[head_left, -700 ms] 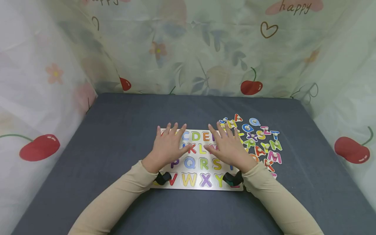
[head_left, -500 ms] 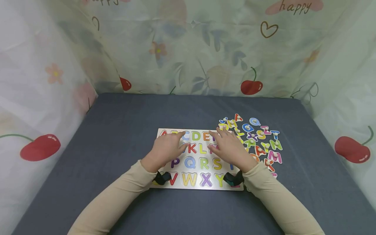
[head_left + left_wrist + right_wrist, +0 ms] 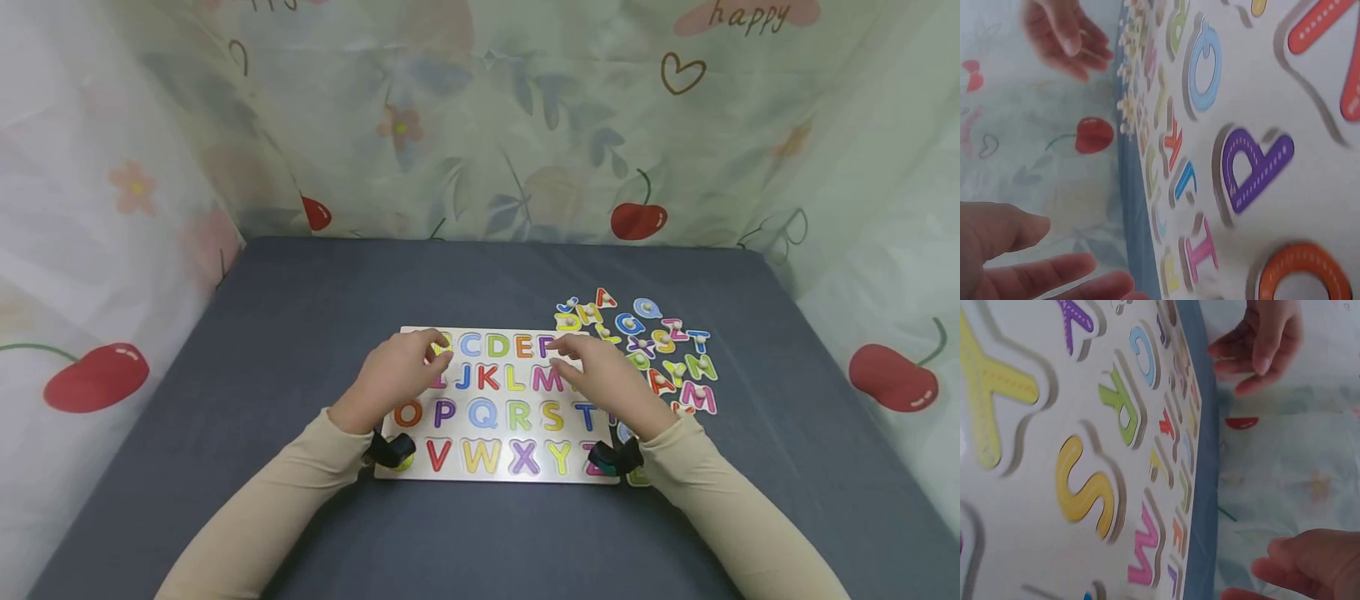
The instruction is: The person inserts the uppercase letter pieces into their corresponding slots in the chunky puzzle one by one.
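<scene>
"How does the alphabet board look?"
"Pale and rectangular, with rows of bright letter recesses, lying beneath the fingers."
"And those?"
"Left hand and right hand alike: loosely bent, thumbs apart from fingers, empty, hovering over it."
"Around them?"
"Loose knobbed letters right of the right hand's fingers, on the dark bench."

I'm reading "happy" on the cloth backdrop, while on the letter board I'm making out C–E, J–M, O–T and V–Y, and on the loose pieces I'm spotting A, Z, T, Y and M.
</scene>
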Available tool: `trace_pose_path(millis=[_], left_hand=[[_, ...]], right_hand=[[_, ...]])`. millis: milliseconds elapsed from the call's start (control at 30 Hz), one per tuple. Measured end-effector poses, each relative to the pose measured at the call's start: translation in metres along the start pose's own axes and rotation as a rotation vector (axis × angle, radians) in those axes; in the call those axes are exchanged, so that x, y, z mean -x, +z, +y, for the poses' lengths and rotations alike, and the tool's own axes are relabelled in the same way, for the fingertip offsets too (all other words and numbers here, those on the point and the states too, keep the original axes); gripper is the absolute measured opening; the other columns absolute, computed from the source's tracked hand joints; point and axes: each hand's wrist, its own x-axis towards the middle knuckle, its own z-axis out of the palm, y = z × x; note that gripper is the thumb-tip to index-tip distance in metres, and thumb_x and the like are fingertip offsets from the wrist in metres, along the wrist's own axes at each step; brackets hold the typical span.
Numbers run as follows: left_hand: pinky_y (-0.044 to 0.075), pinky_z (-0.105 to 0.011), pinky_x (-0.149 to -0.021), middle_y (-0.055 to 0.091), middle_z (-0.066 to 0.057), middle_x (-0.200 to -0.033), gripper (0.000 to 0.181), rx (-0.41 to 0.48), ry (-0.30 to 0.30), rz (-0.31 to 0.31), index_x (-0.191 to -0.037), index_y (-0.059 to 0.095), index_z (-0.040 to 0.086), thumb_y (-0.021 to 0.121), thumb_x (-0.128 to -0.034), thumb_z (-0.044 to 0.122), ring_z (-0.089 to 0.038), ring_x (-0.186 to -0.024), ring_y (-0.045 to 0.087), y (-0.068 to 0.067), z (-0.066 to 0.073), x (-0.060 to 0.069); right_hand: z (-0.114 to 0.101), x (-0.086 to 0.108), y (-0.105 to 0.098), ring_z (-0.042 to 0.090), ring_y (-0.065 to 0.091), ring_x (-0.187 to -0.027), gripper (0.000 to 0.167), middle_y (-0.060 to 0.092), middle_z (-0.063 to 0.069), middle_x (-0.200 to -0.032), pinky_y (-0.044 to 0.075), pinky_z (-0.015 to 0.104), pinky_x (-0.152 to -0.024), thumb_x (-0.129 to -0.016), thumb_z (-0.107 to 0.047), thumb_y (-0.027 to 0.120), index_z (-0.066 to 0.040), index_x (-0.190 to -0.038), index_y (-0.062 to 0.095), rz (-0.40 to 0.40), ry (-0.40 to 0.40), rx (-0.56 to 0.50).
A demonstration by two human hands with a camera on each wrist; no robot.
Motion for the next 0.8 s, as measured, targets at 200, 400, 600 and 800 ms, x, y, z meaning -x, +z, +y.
trace_pose_path(millis=[200, 400, 600, 800], left_hand=[[0.045, -0.028, -0.057, 0.066, -0.006, -0.099, 0.031, 0.11, -0.058, 0.011, -0.119, 0.062, 0.013, 0.056, -0.0967, 0.034, -0.017, -0.072, 0.058, -0.011, -0.022, 0.006], [0.046, -0.028, -0.061, 0.064, -0.008, -0.1, 0.032, 0.22, -0.112, -0.001, -0.121, 0.061, 0.011, 0.055, -0.0979, 0.033, -0.02, -0.079, 0.057, -0.018, -0.045, 0.011], [0.047, -0.03, -0.064, 0.064, -0.009, -0.097, 0.033, 0.295, -0.143, -0.028, -0.124, 0.058, 0.01, 0.053, -0.0993, 0.032, -0.022, -0.083, 0.061, -0.02, -0.064, 0.015], [0.054, -0.034, -0.074, 0.065, -0.012, -0.102, 0.034, 0.365, -0.17, -0.043, -0.124, 0.058, 0.007, 0.052, -0.1001, 0.031, -0.023, -0.089, 0.063, -0.018, -0.075, 0.016]], right_hand=[[0.02, 0.003, -0.005, 0.034, 0.061, -0.114, 0.03, 0.068, 0.012, -0.116, 0.048, 0.052, -0.096, -0.096, -0.021, 0.061, -0.008, -0.123, 0.062, 0.062, 0.002, -0.091], [0.038, 0.008, -0.011, 0.033, 0.061, -0.112, 0.03, 0.066, 0.013, -0.118, 0.05, 0.049, -0.096, -0.098, -0.019, 0.057, -0.007, -0.125, 0.059, 0.096, 0.058, -0.175], [0.054, 0.012, -0.021, 0.033, 0.062, -0.111, 0.029, 0.065, 0.015, -0.12, 0.051, 0.049, -0.093, -0.099, -0.018, 0.055, -0.007, -0.126, 0.058, 0.142, 0.089, -0.223], [0.066, 0.016, -0.029, 0.033, 0.061, -0.109, 0.03, 0.063, 0.016, -0.12, 0.052, 0.049, -0.089, -0.099, -0.019, 0.055, -0.007, -0.127, 0.057, 0.19, 0.11, -0.247]])
